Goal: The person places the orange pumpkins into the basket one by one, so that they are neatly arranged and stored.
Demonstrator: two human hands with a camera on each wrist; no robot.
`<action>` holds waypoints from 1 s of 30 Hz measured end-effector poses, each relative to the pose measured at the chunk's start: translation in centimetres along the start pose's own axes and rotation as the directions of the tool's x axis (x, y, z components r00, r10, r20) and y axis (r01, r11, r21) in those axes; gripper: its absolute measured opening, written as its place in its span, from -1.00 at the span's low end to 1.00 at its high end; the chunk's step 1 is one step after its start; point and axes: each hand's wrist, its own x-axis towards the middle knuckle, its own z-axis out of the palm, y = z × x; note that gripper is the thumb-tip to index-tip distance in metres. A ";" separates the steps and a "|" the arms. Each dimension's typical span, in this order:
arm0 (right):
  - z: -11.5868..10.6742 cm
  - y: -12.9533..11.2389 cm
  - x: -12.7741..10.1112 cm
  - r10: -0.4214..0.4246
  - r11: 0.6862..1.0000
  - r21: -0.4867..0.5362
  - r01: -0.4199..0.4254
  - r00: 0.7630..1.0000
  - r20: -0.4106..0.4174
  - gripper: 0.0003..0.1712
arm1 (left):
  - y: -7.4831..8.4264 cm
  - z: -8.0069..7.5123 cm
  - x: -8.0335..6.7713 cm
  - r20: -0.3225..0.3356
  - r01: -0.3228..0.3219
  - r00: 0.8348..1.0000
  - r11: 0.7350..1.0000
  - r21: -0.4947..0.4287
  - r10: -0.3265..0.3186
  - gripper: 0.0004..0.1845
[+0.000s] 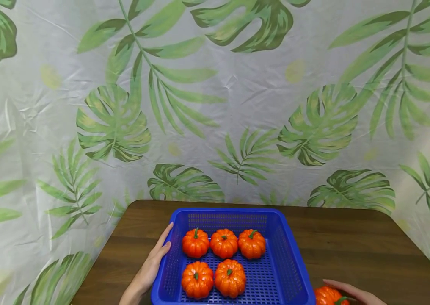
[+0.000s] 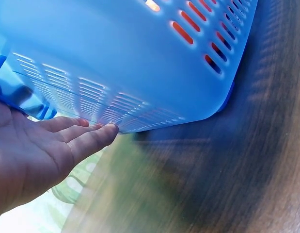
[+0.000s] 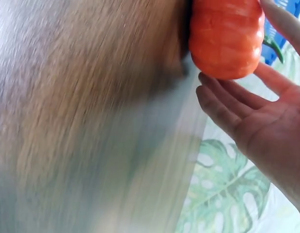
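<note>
A blue plastic basket [image 1: 293, 264] stands on a brown wooden table [image 1: 352, 245] and holds several small orange pumpkins, three in a back row [image 1: 224, 243] and two in front [image 1: 230, 278]. My left hand [image 1: 154, 262] lies flat against the basket's left outer wall with straight fingers; the left wrist view shows the fingertips [image 2: 99, 133] touching the basket [image 2: 116, 58] low on its side. My right hand [image 1: 352, 291] is at the basket's near right corner and grips one more orange pumpkin [image 1: 325, 295]. In the right wrist view that pumpkin [image 3: 226, 36] sits between thumb and fingers [image 3: 222, 97].
A white plastic curtain with green leaf prints [image 1: 215, 106] closes off the back and both sides of the table. Bare wood shows to the right of the basket and in a narrow strip on its left [image 1: 131, 237]. Both wrist views are motion-blurred.
</note>
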 end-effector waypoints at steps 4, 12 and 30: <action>-0.3 0.1 -0.3 0.013 0.997 0.073 -0.013 1.000 -0.002 -0.10 | 0.0 0.0 0.0 -0.007 -0.001 1.000 1.000 -0.002 0.001 -0.37; 0.1 -0.8 -0.4 0.228 0.969 0.122 -0.215 0.968 -0.108 -0.29 | -0.1 0.0 -0.1 -0.017 0.007 1.000 1.000 -0.004 -0.007 -0.37; 0.5 -1.2 0.4 0.019 0.888 -0.426 -0.170 0.942 -0.336 -0.16 | -0.1 0.1 0.0 -0.014 0.002 1.000 1.000 -0.009 -0.002 -0.37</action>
